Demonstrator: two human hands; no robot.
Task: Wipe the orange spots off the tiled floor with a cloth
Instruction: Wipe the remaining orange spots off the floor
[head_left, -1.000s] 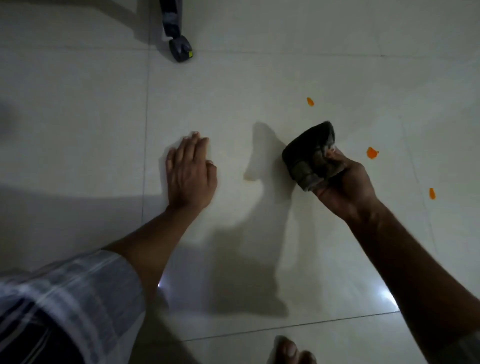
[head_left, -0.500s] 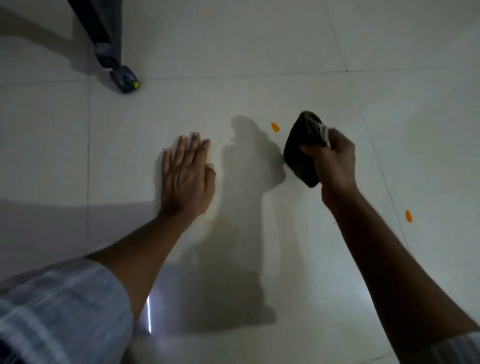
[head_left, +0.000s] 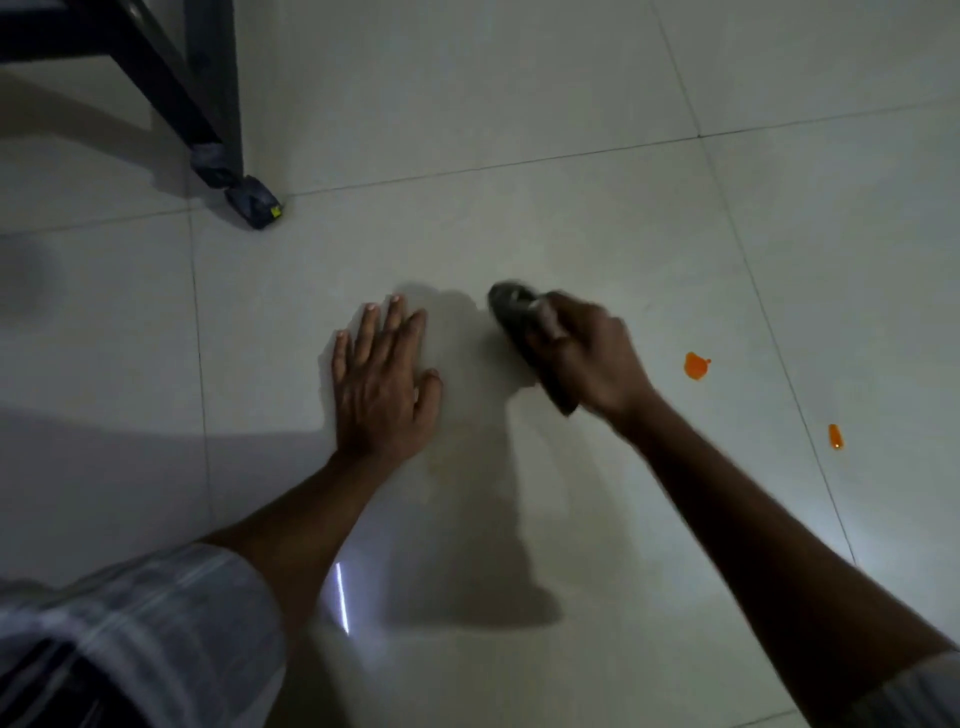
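My right hand grips a dark bunched cloth and presses it down on the pale tiled floor; hand and cloth are motion-blurred. My left hand lies flat on the floor, fingers spread, just left of the cloth. Two orange spots show to the right of my right hand: a larger blob and a smaller streak further right and nearer. Any spot under the cloth is hidden.
A dark furniture leg with a wrapped foot stands at the upper left. Grout lines cross the floor. My checked sleeve fills the lower left corner. Shadows of my arms fall on the tile between my hands.
My right hand has brought the cloth down from the air onto the floor, over where a small orange spot lay. The view shifted, bringing the larger orange blob back into sight. My left hand stayed put.
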